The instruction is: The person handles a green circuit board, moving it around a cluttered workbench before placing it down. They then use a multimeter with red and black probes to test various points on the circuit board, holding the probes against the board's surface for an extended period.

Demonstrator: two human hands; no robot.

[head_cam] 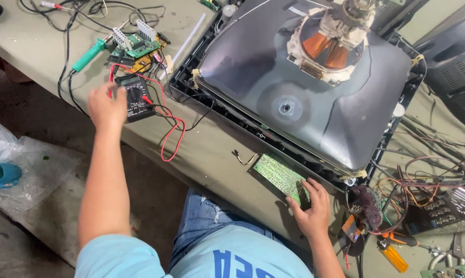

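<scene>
Workbench (212, 154) covered in drab cloth, standing over a dusty concrete floor. Face-down on the bench: a picture tube (315, 98) in its black front frame, grey funnel upward, copper-wound deflection yoke (327, 46) at the neck. Beyond the tube's right edge: a tangle of loose wiring (428, 175). Beside the tube's near edge: a green circuit board (283, 177), flat on the cloth, track side up. Far left of the bench: a second small board with heatsinks (137, 45) and a green-handled soldering iron (91, 54).

Step in hand, by judgement: instrument setup ahead of a measurement on the green circuit board. Right hand (310, 208) flat, fingers spread over the board's near corner, pinning it down, not gripping. Left hand (106, 105) reaching out, fingertips on the black digital multimeter (136, 98), at or near the rotary dial; clasp not discernible. Red test lead (171, 136) looped slack on the cloth between meter and board.

Next move calls for range selection at the dial, then retrieval of both probes without shifting the board.
</scene>
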